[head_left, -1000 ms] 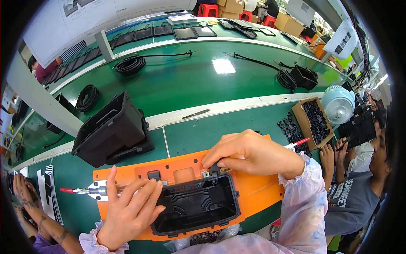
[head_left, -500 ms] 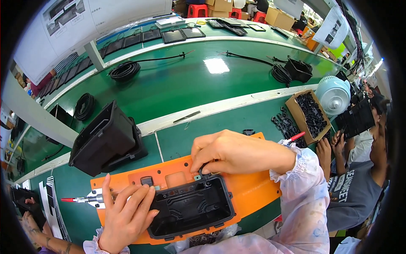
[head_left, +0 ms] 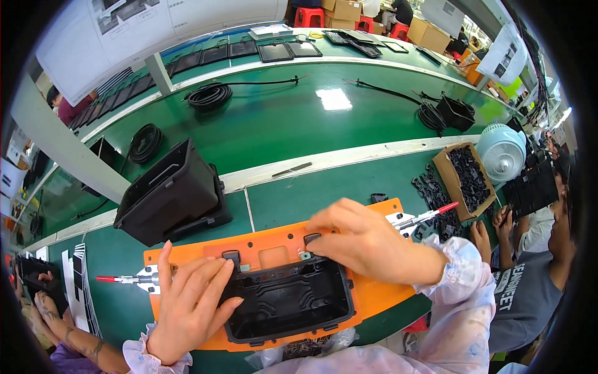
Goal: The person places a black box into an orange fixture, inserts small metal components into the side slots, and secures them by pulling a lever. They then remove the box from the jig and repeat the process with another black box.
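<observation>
An open black plastic housing (head_left: 286, 305) lies on an orange fixture plate (head_left: 380, 271), its hollow side up. My left hand (head_left: 193, 296) rests over the housing's left end with its fingers stretched out, the fingertips beside a small black clip (head_left: 232, 257) at the far edge. At the far right corner my right hand (head_left: 367, 240) is closed, thumb and fingers pinching a second black clip (head_left: 312, 239). A small green piece (head_left: 305, 255) sits just below that clip. Toggle clamps with red handles, a left one (head_left: 128, 279) and a right one (head_left: 423, 218), are mounted at the plate's ends.
Black bins (head_left: 168, 196) stand at the left behind the plate. A cardboard box (head_left: 464, 181) of black clips, loose clips (head_left: 430, 193) and a blue fan (head_left: 501, 153) are at the right. Coiled cables (head_left: 210, 96) lie on the far bench. Co-workers sit on both sides.
The whole view has shifted, so the scene sits further right and lower. My right hand still pinches at the far right corner; the right clamp now shows more. My left hand has barely moved.
</observation>
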`<state>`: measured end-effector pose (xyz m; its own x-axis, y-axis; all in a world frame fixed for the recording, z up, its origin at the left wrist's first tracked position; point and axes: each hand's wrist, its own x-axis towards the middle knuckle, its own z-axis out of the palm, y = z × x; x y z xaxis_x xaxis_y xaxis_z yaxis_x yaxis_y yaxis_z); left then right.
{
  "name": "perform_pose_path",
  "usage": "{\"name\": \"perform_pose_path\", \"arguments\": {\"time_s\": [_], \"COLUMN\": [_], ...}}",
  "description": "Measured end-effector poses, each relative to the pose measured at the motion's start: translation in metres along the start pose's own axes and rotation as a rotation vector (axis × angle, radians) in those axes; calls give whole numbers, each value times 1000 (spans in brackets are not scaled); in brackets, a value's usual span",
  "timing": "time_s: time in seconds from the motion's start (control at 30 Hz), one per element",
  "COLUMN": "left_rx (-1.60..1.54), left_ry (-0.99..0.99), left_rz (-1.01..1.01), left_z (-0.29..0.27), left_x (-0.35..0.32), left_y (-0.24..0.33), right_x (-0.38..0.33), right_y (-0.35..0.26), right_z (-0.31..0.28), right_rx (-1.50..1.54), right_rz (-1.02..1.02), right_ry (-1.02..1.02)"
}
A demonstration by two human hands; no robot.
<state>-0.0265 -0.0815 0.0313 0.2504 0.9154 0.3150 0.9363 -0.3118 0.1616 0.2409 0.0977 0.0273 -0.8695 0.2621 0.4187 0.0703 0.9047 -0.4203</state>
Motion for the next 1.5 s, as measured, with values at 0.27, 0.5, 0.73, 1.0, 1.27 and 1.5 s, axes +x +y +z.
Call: {"name": "perform_pose_path", "arguments": {"time_s": [0.27,0.5,0.73,1.0,1.27,1.5], "left_rx": [4,-66,-211,-301,29,0], "left_ry": [16,7,-49,-51,-23,-18], "left_rz": [-61,-88,-70,-78,111,109], "left_z": [0,4,4,6,9,5], "left_x": [-4,-1,-1,0,-4,-2], "left_y": [-5,-10,-15,-19,-13,-13], "right_x": [-21,-18,-12,-9,-7,-22], "right_y": [-30,-14,-8,-16,-18,-22], "right_z": [15,12,15,19,13,10], "right_rx": [-198,15,150,-15,-72,-155], "right_rz": [4,127,216,135,87,38], "right_ry": [42,125,126,174,56,11]}}
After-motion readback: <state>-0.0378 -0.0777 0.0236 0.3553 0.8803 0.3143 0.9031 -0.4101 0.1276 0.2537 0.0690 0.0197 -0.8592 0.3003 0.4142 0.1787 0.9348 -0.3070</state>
